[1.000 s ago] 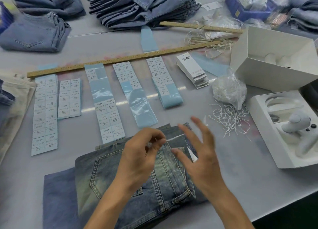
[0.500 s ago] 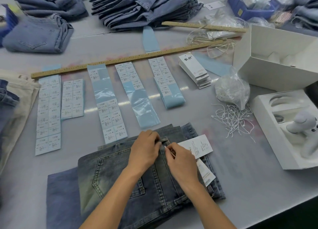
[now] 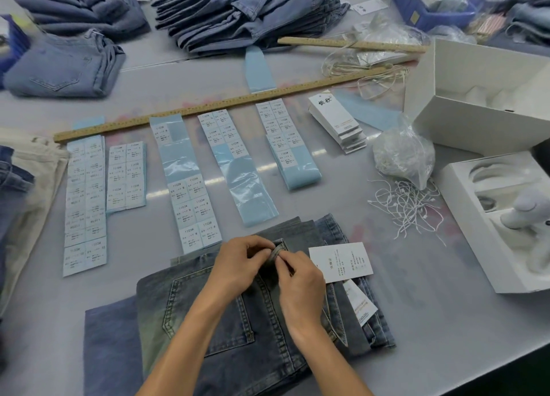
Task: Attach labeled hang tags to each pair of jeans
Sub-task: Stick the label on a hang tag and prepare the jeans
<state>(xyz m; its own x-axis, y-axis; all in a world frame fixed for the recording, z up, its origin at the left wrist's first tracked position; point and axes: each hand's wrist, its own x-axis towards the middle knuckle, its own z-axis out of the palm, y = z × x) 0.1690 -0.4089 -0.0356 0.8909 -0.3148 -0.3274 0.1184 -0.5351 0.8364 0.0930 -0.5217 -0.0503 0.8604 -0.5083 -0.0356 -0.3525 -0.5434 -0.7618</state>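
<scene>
Pinching still, both hands (image 3: 270,264) closer together on the jeans' (image 3: 232,330) belt loop (image 3: 278,251).

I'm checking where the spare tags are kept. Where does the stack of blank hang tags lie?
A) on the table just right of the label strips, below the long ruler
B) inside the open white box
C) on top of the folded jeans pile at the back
A: the stack of hang tags lies on the table, right of the label strips and below the long ruler.
</scene>
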